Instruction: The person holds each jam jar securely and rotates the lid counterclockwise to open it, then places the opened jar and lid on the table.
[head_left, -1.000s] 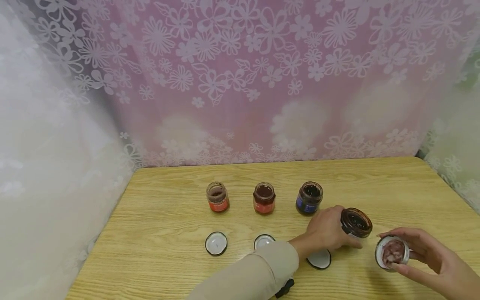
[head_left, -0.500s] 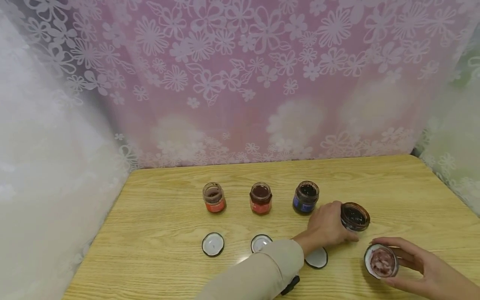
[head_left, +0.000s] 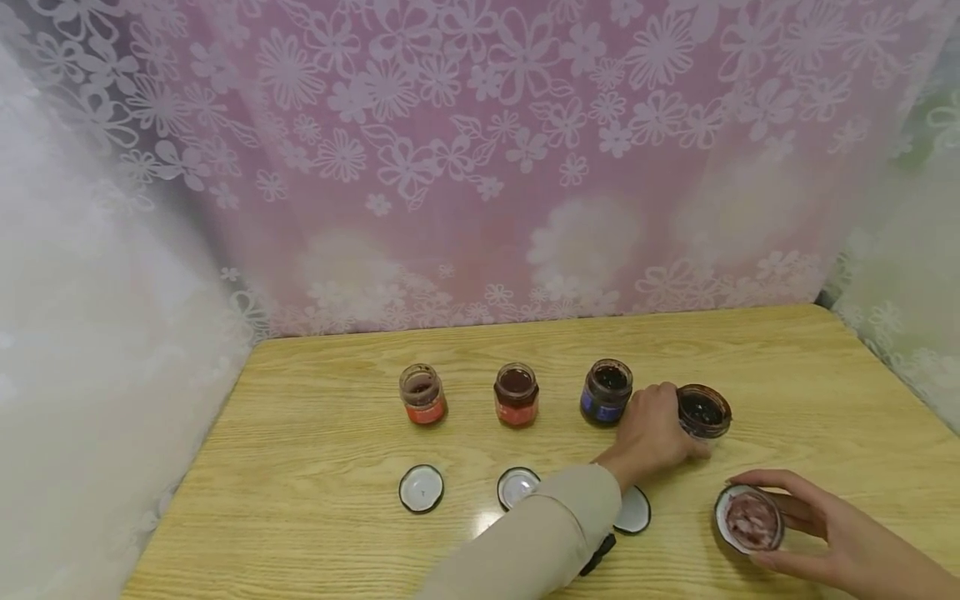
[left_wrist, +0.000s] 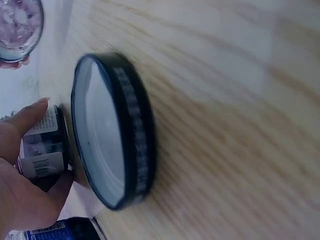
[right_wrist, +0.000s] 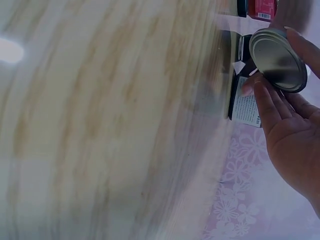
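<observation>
My left hand (head_left: pixel 651 433) grips an open jar of dark contents (head_left: pixel 703 410) from its left side; in the left wrist view this jar (left_wrist: pixel 44 142) stands on the table with a white barcode label. To the right and nearer, my right hand (head_left: pixel 832 533) holds a jar lid (head_left: pixel 750 518) by its rim, thumb below and fingers above. Its inside, smeared with reddish-brown residue, faces the head camera. The lid's bare metal outer side (right_wrist: pixel 277 57) shows in the right wrist view. Jar and lid are apart.
Three open jars stand in a row to the left: two red-labelled jars (head_left: pixel 423 396) (head_left: pixel 516 397) and a blue-labelled jar (head_left: pixel 606 393). Before them lie upturned lids (head_left: pixel 422 488) (head_left: pixel 517 487) (head_left: pixel 632 510), the last partly behind my left sleeve (head_left: pixel 540 533). A floral curtain (head_left: pixel 480 208) hangs behind the table.
My left hand has moved the jar farther back, and the jar has gone from tilted to upright. My right hand has shifted slightly left with the lid. The head view has turned a little right.
</observation>
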